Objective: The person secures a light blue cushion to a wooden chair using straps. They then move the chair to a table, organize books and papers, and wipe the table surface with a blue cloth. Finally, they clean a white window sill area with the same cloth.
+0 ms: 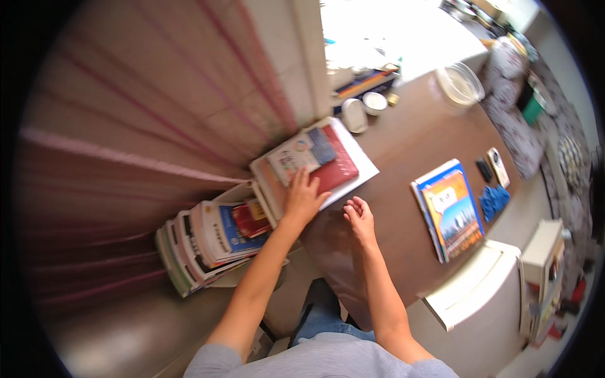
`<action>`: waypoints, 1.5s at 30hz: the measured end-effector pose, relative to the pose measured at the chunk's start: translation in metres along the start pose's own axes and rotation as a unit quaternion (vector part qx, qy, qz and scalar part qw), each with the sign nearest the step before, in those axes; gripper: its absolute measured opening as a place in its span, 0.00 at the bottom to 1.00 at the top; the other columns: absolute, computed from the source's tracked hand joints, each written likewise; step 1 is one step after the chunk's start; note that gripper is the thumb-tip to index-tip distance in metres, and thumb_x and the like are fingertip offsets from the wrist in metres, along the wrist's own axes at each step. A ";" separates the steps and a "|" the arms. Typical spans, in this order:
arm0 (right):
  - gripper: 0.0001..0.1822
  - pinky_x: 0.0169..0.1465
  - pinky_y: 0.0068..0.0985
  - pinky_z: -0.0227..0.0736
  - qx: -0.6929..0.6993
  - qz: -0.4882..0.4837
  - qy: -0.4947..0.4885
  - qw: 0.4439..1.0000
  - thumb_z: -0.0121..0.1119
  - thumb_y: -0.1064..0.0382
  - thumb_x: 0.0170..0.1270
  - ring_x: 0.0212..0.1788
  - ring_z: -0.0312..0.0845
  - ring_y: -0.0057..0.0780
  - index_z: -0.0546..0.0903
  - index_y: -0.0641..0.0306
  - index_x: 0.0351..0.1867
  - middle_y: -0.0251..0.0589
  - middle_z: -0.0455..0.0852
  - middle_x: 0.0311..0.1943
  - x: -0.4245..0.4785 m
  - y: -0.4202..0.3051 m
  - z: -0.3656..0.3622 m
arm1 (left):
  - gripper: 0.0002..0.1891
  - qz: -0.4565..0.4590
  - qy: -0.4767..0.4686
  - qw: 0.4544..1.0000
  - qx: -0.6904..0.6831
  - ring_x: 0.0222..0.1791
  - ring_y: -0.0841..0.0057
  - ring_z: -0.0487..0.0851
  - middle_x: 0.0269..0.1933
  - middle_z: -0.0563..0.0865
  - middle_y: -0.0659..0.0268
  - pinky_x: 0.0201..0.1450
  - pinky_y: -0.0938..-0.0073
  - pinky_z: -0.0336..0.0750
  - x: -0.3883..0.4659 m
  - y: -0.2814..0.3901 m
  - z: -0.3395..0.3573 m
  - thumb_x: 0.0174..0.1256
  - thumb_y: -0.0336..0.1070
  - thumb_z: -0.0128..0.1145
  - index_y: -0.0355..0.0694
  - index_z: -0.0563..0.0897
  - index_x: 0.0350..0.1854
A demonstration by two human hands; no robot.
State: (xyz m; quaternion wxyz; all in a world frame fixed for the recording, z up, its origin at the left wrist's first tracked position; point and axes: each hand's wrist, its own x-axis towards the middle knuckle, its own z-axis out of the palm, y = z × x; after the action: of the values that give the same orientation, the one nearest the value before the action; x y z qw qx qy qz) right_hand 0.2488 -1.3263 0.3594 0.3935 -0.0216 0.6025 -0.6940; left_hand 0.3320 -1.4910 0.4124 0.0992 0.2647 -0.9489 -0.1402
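Note:
My left hand (pixel 302 196) rests with spread fingers on the near edge of a small light-coloured booklet (pixel 290 158). That booklet and a grey-blue item (pixel 322 145) lie on a red book (pixel 341 163), atop a stack with white paper (pixel 361 172) jutting out at its right. My right hand (pixel 360 215) hovers over the brown table (pixel 392 156), fingers slightly curled and holding nothing. Farther right, an orange and blue picture-covered book (pixel 451 212) tops a small pile on the table.
Left of the table stands a tall stack of books (pixel 212 241) beside a pink-striped curtain (pixel 165 118). A round plastic container (pixel 458 85), white lids (pixel 375 103), a blue cloth (pixel 494 202), a black object (pixel 483 170) and a white phone-like device (pixel 498 166) lie about. A white chair (pixel 477 279) adjoins the table.

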 end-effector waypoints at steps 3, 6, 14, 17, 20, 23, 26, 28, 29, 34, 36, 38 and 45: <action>0.22 0.50 0.22 0.75 -0.023 -0.039 0.126 0.991 0.58 0.64 0.66 0.49 0.76 0.24 0.70 0.68 0.59 0.44 0.78 0.52 -0.029 -0.012 -0.089 | 0.25 0.048 0.073 0.993 -0.078 0.67 0.53 0.64 0.67 0.66 0.48 0.67 0.58 0.61 -0.010 0.053 -0.010 0.59 0.43 0.61 0.35 0.76 0.56; 0.18 0.46 0.19 0.75 -0.143 -0.144 0.379 0.903 0.59 0.65 0.64 0.45 0.77 0.24 0.73 0.69 0.53 0.41 0.79 0.47 -0.046 -0.018 -0.194 | 0.26 0.132 0.018 0.971 -0.198 0.66 0.54 0.66 0.68 0.65 0.50 0.64 0.60 0.65 -0.029 0.105 0.006 0.57 0.38 0.63 0.35 0.74 0.58; 0.23 0.36 0.36 0.77 0.089 0.055 0.467 0.878 0.67 0.45 0.57 0.34 0.81 0.33 0.80 0.64 0.39 0.38 0.84 0.34 -0.063 -0.006 -0.369 | 0.42 -0.282 -0.324 0.650 -0.626 0.70 0.62 0.62 0.70 0.62 0.49 0.69 0.66 0.60 -0.002 0.187 0.126 0.62 0.53 0.60 0.29 0.57 0.70; 0.26 0.39 0.39 0.78 0.094 0.081 0.423 0.898 0.68 0.43 0.55 0.38 0.82 0.34 0.81 0.65 0.42 0.40 0.85 0.36 -0.058 -0.019 -0.362 | 0.42 -0.359 -0.316 0.587 -0.653 0.70 0.63 0.61 0.69 0.63 0.53 0.70 0.65 0.58 0.015 0.218 0.146 0.61 0.53 0.62 0.31 0.59 0.68; 0.24 0.28 0.29 0.69 0.183 0.127 0.411 0.884 0.72 0.41 0.49 0.24 0.72 0.24 0.80 0.58 0.32 0.32 0.79 0.25 -0.056 -0.032 -0.353 | 0.38 -0.385 -0.301 0.549 -0.678 0.70 0.63 0.59 0.67 0.65 0.57 0.70 0.59 0.56 0.024 0.244 0.172 0.60 0.52 0.63 0.34 0.62 0.65; 0.24 0.25 0.27 0.60 0.200 0.191 0.316 0.908 0.75 0.39 0.45 0.22 0.69 0.21 0.80 0.54 0.29 0.30 0.78 0.24 -0.058 -0.033 -0.366 | 0.33 -0.404 -0.294 0.537 -0.679 0.67 0.67 0.64 0.62 0.72 0.62 0.66 0.57 0.59 0.029 0.278 0.184 0.58 0.49 0.66 0.39 0.67 0.61; 0.25 0.34 0.31 0.70 0.207 0.142 0.274 0.928 0.75 0.47 0.48 0.35 0.75 0.25 0.79 0.57 0.43 0.32 0.82 0.35 -0.057 -0.035 -0.354 | 0.30 -0.416 -0.276 0.516 -0.696 0.52 0.72 0.80 0.51 0.83 0.64 0.55 0.62 0.72 0.030 0.306 0.182 0.54 0.46 0.70 0.41 0.72 0.56; 0.34 0.55 0.38 0.75 0.239 0.061 0.249 0.937 0.71 0.55 0.55 0.53 0.75 0.31 0.70 0.63 0.60 0.35 0.78 0.51 -0.061 -0.037 -0.331 | 0.29 -0.426 -0.223 0.547 -0.686 0.47 0.70 0.82 0.48 0.83 0.61 0.49 0.64 0.76 0.030 0.320 0.176 0.52 0.42 0.71 0.38 0.73 0.53; 0.31 0.52 0.35 0.77 0.255 0.055 0.244 0.934 0.69 0.56 0.57 0.51 0.76 0.30 0.70 0.62 0.59 0.34 0.78 0.51 -0.067 -0.042 -0.322 | 0.29 -0.448 -0.200 0.571 -0.658 0.47 0.70 0.82 0.47 0.83 0.60 0.48 0.65 0.77 0.032 0.329 0.164 0.51 0.41 0.72 0.37 0.73 0.52; 0.27 0.52 0.32 0.78 0.264 0.042 0.186 0.945 0.64 0.58 0.62 0.52 0.76 0.30 0.69 0.59 0.60 0.34 0.78 0.52 -0.091 -0.028 -0.302 | 0.32 -0.379 -0.097 0.612 -0.688 0.45 0.74 0.80 0.46 0.81 0.59 0.48 0.72 0.76 -0.002 0.301 0.189 0.48 0.38 0.73 0.33 0.69 0.53; 0.27 0.56 0.32 0.74 0.303 0.062 0.161 0.937 0.65 0.58 0.61 0.54 0.76 0.30 0.71 0.59 0.60 0.35 0.78 0.54 -0.106 -0.025 -0.304 | 0.34 -0.367 -0.085 0.604 -0.702 0.46 0.74 0.79 0.47 0.79 0.60 0.50 0.73 0.75 -0.032 0.291 0.174 0.49 0.37 0.73 0.34 0.67 0.55; 0.27 0.60 0.34 0.70 0.338 0.079 0.157 0.925 0.67 0.58 0.59 0.56 0.75 0.32 0.73 0.61 0.58 0.36 0.79 0.55 -0.111 -0.016 -0.318 | 0.35 -0.387 -0.084 0.568 -0.721 0.48 0.74 0.79 0.49 0.78 0.61 0.51 0.73 0.76 -0.064 0.275 0.149 0.50 0.37 0.73 0.35 0.66 0.57; 0.20 0.46 0.21 0.72 0.135 0.054 0.084 0.986 0.72 0.61 0.54 0.40 0.76 0.19 0.76 0.64 0.45 0.30 0.80 0.39 -0.110 -0.005 -0.249 | 0.29 -0.412 0.003 0.548 -0.729 0.49 0.76 0.77 0.51 0.78 0.65 0.54 0.75 0.73 -0.153 0.171 0.110 0.54 0.30 0.69 0.35 0.69 0.58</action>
State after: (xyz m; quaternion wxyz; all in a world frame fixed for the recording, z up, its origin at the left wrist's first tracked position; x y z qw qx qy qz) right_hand 0.1971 -1.0597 0.3444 0.3779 0.1227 0.5348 -0.7458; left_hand 0.3504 -1.2456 0.3456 0.1927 0.4637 -0.3081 -0.8080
